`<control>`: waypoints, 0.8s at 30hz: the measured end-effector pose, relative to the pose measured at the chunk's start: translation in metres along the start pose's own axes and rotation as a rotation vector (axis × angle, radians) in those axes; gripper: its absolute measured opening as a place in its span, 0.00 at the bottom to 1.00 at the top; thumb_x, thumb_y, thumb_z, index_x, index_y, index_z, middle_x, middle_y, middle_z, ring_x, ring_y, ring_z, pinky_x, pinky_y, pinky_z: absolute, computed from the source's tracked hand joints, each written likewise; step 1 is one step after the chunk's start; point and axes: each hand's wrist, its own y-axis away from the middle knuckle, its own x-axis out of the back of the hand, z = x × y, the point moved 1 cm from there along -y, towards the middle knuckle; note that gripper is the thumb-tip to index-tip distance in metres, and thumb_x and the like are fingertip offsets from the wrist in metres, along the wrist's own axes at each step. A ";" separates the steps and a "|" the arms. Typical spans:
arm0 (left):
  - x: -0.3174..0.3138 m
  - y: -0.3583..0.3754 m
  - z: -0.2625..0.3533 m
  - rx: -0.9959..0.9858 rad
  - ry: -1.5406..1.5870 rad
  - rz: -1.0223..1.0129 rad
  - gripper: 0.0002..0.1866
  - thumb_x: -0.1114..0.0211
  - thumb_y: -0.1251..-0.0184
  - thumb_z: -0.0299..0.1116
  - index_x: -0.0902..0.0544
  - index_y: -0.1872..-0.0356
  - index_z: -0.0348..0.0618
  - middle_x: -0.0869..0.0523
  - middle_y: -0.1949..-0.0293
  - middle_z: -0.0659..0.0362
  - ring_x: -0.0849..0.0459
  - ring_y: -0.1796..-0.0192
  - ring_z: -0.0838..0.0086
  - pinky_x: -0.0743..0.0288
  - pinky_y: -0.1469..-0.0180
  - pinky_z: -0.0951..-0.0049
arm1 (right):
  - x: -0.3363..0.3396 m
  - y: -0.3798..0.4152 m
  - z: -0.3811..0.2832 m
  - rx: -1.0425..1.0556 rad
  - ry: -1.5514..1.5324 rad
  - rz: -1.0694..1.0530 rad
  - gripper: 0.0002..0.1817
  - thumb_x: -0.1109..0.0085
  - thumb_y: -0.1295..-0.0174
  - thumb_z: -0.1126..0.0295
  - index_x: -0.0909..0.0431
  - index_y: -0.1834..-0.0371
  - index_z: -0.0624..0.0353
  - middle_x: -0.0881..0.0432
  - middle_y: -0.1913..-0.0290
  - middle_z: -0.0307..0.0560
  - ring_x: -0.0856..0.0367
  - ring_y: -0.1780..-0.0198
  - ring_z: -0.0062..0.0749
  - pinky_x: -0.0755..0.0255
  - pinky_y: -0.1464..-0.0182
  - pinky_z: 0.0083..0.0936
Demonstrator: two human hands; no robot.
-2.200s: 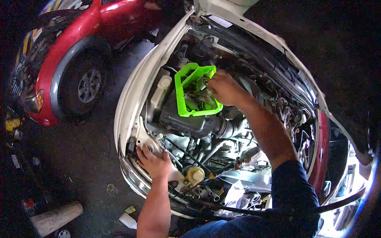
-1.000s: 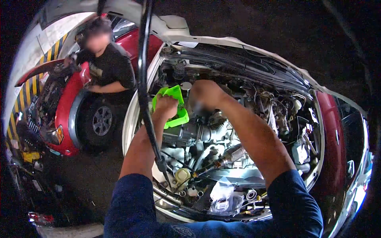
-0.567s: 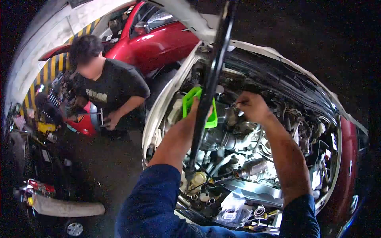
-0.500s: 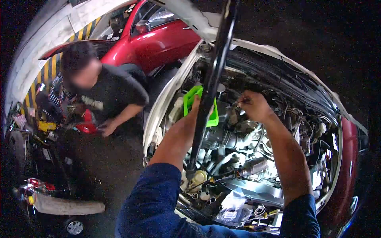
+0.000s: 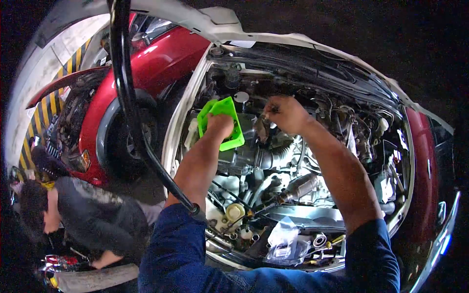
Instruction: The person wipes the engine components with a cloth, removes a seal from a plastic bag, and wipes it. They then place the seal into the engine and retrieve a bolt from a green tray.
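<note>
My left hand (image 5: 220,126) is closed on a bright green plastic tray (image 5: 232,142) above the left side of the engine bay. Its fingers are partly hidden inside the tray, where small dark items show. To the right, my right hand (image 5: 289,115) is closed, the fingers pinched around small dark bits that I cannot make out. Just below it a brownish flap-like piece (image 5: 262,129) stands by the black air intake hose (image 5: 276,157). Both hands are over the engine (image 5: 293,171), apart from each other.
A black rod (image 5: 128,93) crosses the left side, near my left forearm. A plastic bag (image 5: 285,241) and tools (image 5: 328,254) lie along the front of the bay. At lower left a co-worker (image 5: 97,210) bends down, beside a red car (image 5: 161,58).
My view has shifted, so the black rod stands farther left. The green tray is tilted differently, showing more of its inside. The co-worker has bent down lower at the left.
</note>
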 end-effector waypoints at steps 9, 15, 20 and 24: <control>0.014 0.012 0.010 -0.061 0.002 -0.010 0.13 0.43 0.41 0.33 0.15 0.59 0.43 0.13 0.54 0.50 0.15 0.51 0.56 0.35 0.43 0.43 | 0.005 0.003 0.007 0.000 0.026 -0.021 0.08 0.39 0.46 0.72 0.21 0.64 0.60 0.17 0.64 0.52 0.17 0.58 0.43 0.25 0.53 0.32; 0.023 0.019 -0.003 -0.074 0.261 -0.012 0.13 0.44 0.38 0.35 0.16 0.58 0.42 0.15 0.52 0.50 0.17 0.48 0.55 0.33 0.40 0.47 | -0.002 0.001 0.009 0.052 0.051 0.026 0.08 0.39 0.45 0.71 0.21 0.62 0.59 0.18 0.63 0.53 0.17 0.57 0.44 0.25 0.52 0.33; 0.046 0.035 -0.032 -0.336 0.452 0.274 0.13 0.42 0.37 0.35 0.18 0.59 0.37 0.16 0.53 0.48 0.16 0.52 0.61 0.25 0.46 0.68 | 0.000 -0.006 -0.003 0.025 0.018 -0.010 0.09 0.39 0.45 0.71 0.21 0.61 0.59 0.18 0.63 0.53 0.17 0.58 0.43 0.25 0.53 0.32; 0.071 0.096 -0.058 -0.144 1.253 0.585 0.11 0.43 0.40 0.26 0.18 0.58 0.37 0.14 0.58 0.52 0.16 0.56 0.68 0.23 0.51 0.70 | -0.004 -0.018 -0.003 0.060 0.007 -0.014 0.09 0.38 0.44 0.70 0.22 0.61 0.60 0.18 0.62 0.54 0.18 0.58 0.43 0.25 0.53 0.33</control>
